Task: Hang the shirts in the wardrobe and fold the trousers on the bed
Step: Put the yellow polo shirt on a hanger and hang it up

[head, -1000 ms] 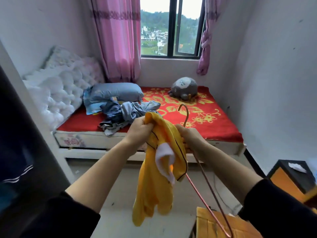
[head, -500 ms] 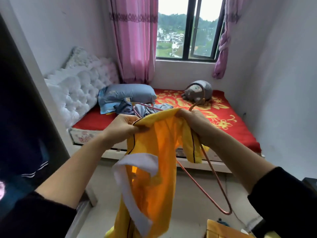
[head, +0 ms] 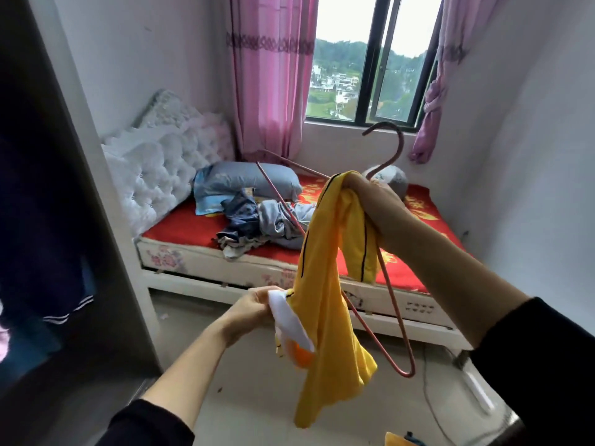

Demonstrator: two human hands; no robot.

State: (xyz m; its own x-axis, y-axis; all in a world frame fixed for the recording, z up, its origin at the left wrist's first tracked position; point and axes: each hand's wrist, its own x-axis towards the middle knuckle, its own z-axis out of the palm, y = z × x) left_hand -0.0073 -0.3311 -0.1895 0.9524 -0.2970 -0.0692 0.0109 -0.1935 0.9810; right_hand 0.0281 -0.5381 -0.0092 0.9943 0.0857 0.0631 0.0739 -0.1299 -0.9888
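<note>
**A:** Where is the yellow shirt (head: 325, 317) now?

**B:** It is in the air in front of the bed (head: 190, 228). The right grip (head: 376, 204) clenches its bunched top together with the neck of the pink wire hanger (head: 401, 144), and the hook stands up above the fist.

**A:** And the left grip (head: 251, 309)?

**B:** It is lower down and pinches a white patch of the shirt between thumb and fingers.

**A:** Is the hanger inside the shirt?

**B:** I can't tell. One arm of the hanger juts out towards the blue pillow (head: 244, 181). The other arm hangs down just right of the fabric.

**A:** What lies on the bed?

**B:** A heap of blue and grey clothes (head: 257, 223) lies on the red sheet, touching the pillow. A grey plush toy (head: 394, 178) sits behind the right grip, below the window (head: 370, 59).

**A:** And the wardrobe (head: 96, 201)?

**B:** It stands open at the left edge, with dark garments (head: 38, 236) hanging inside.
</note>
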